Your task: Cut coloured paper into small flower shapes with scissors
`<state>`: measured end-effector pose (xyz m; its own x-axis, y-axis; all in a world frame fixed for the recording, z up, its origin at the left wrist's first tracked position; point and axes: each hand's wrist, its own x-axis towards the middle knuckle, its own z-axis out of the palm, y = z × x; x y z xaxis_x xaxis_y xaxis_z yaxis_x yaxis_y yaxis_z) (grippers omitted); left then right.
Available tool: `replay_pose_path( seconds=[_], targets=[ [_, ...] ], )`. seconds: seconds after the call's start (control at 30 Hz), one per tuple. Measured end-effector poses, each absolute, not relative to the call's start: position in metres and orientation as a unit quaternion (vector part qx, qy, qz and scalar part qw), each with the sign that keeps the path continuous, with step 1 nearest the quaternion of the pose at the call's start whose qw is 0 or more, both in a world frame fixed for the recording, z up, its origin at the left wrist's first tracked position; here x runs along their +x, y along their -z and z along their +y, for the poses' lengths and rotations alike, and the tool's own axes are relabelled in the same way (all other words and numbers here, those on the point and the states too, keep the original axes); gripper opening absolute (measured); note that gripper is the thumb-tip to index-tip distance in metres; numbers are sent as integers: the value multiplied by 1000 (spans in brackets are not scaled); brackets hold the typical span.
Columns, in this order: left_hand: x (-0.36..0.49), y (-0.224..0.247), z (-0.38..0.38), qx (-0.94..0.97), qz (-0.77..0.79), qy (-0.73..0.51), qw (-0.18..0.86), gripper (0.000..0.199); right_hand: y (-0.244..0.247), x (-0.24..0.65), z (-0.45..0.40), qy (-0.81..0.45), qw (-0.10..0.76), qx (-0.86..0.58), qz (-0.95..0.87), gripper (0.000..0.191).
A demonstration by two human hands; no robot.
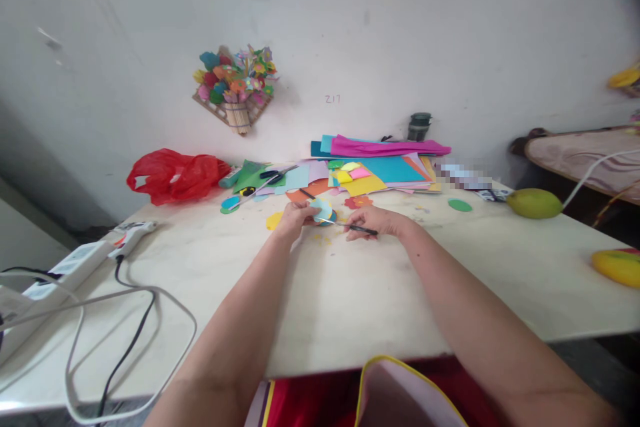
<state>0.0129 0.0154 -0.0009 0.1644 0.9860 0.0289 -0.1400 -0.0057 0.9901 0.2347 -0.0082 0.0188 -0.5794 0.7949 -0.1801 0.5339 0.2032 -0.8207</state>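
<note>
My left hand (295,216) pinches a small light-blue paper piece (323,208) just above the white table (350,294). My right hand (373,221) grips a pair of small black-handled scissors (350,227) whose blades point left toward that paper. A yellow paper flower shape (274,220) lies just left of my left hand, and a red paper flower (358,201) lies beyond my right hand. Small yellow scraps dot the table under the hands.
A stack of coloured paper sheets (380,167) and other scissors (273,176) lie at the table's back. A red plastic bag (173,176) sits back left, a power strip (75,264) with cables far left, a green mango (534,203) and a green paper disc (459,205) at right.
</note>
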Motion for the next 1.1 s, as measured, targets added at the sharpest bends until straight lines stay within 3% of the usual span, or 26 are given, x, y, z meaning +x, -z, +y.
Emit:
replay_pose_path(
  seconds=[0.43, 0.6, 0.8, 1.1],
  targets=[
    [9, 4, 22, 420, 414, -585, 557, 18, -26, 247, -15, -454, 141, -448, -757, 37],
    [8, 3, 24, 348, 393, -642, 559, 22, -27, 250, -13, -517, 283, -410, -696, 32],
    [28, 0, 15, 354, 383, -644, 560, 19, -16, 206, -10, -527, 510, -400, -549, 45],
    [41, -1, 6, 371, 375, -631, 569, 20, 0, 182, -5, -542, 583, -371, -478, 52]
  ],
)
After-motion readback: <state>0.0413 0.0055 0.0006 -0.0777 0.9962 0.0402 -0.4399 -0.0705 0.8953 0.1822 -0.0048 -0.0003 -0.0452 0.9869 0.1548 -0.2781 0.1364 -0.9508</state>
